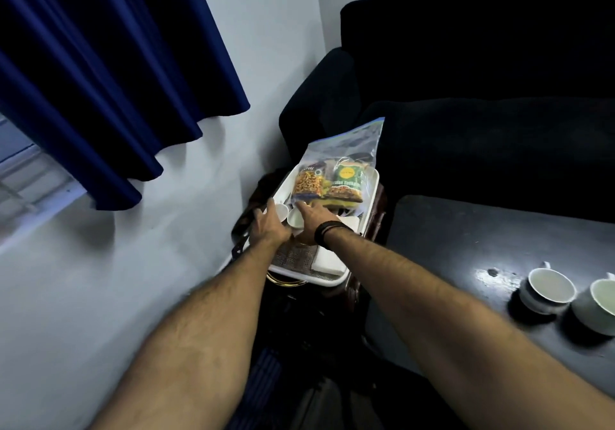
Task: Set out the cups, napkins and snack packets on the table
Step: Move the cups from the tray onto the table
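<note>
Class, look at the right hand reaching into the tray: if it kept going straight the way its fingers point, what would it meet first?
Most likely the clear bag of snack packets. The right hand points up the tray, fingertips already at the bag's near edge, just above a small white cup. Whether they touch it is unclear.

A lived-in room of a home is shown — most likely a sitting room. A dark sofa (482,80) is set against a plain pale wall (273,30), and a deep blue curtain (100,63) is hung over a window at the left. A dark low table (466,240) is placed before the sofa, with two white cups (550,288) set on it. Beside it a white tray (332,278) is loaded with snack packets (327,181) — domestic hospitality is suggested.
</note>
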